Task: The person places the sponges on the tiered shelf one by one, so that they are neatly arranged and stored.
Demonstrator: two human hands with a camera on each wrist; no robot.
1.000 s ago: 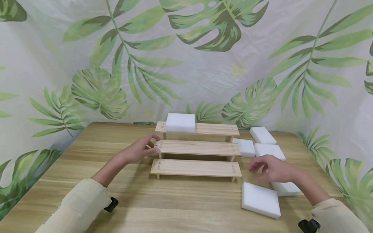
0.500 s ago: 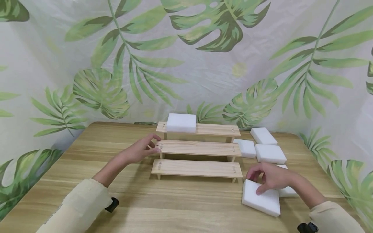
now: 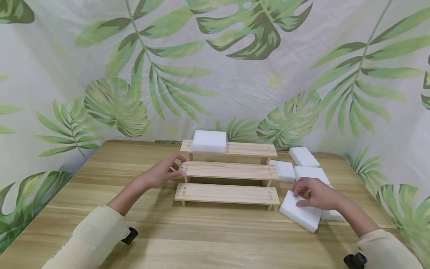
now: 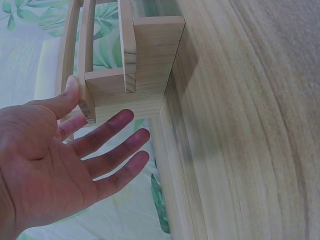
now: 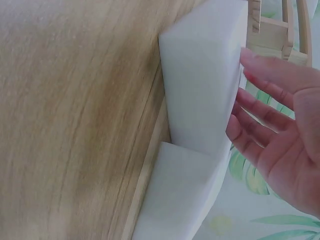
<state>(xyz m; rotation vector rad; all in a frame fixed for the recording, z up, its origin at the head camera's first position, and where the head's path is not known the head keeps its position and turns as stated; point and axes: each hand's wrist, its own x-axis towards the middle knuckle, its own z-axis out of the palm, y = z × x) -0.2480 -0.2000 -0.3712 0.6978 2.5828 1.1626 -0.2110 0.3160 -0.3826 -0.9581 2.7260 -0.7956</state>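
A stepped wooden display stand (image 3: 226, 193) with three tiers stands mid-table. My left hand (image 3: 162, 172) is at the left end of its middle tier. In the left wrist view that hand (image 4: 60, 155) pinches the tier's end between thumb and index finger, the other fingers spread. My right hand (image 3: 317, 194) is over a white foam block (image 3: 300, 213) at the front right. In the right wrist view its fingertips (image 5: 235, 107) touch or nearly touch the block's upper face (image 5: 205, 75), not curled round it. Another foam block (image 3: 209, 141) sits on the top tier's left part.
Several more white foam blocks lie right of the stand: one beside it (image 3: 283, 171), one at the back (image 3: 304, 156), one behind my right hand (image 3: 310, 173), one partly hidden under it (image 3: 332, 215). A leaf-print cloth (image 3: 235, 93) hangs behind the table (image 3: 201, 239).
My right hand came down to the front foam block, which has turned and shifted away from me toward the other blocks. My left hand has stayed at the stand.
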